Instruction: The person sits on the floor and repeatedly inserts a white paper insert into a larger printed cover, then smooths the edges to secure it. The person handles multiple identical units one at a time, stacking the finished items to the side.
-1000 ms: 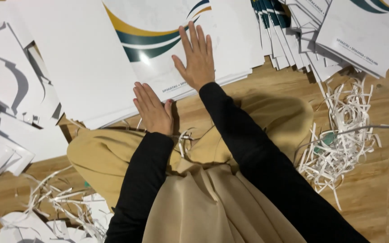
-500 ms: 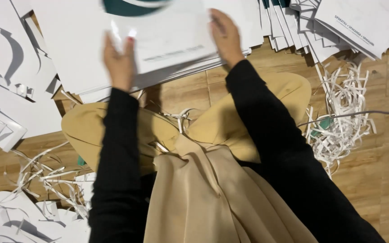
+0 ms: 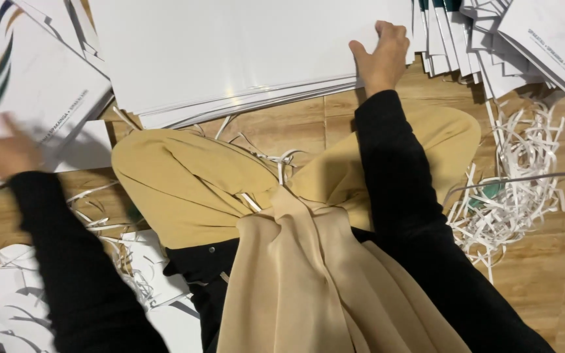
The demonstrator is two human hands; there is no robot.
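Note:
I sit cross-legged on a wooden floor in tan trousers and black sleeves. My right hand (image 3: 382, 52) rests on the front right corner of a thick stack of blank white sheets (image 3: 243, 52), fingers curled over its edge. My left hand (image 3: 1, 153), blurred by motion, is at the far left, pressed on a printed sheet with teal and gold curves (image 3: 27, 85) lying on a side pile. Whether the left fingers grip that sheet I cannot make out.
Fanned printed sheets (image 3: 524, 39) lie at the upper right. White paper trimmings (image 3: 524, 189) are heaped on the right floor, with more strips and offcuts (image 3: 21, 301) at the lower left. A thin grey cable (image 3: 524, 178) crosses the right heap.
The printed top sheet was lifted off the centre stack and carried left onto the side pile by my left hand. The stack now shows a blank white top; my right hand stayed at its corner.

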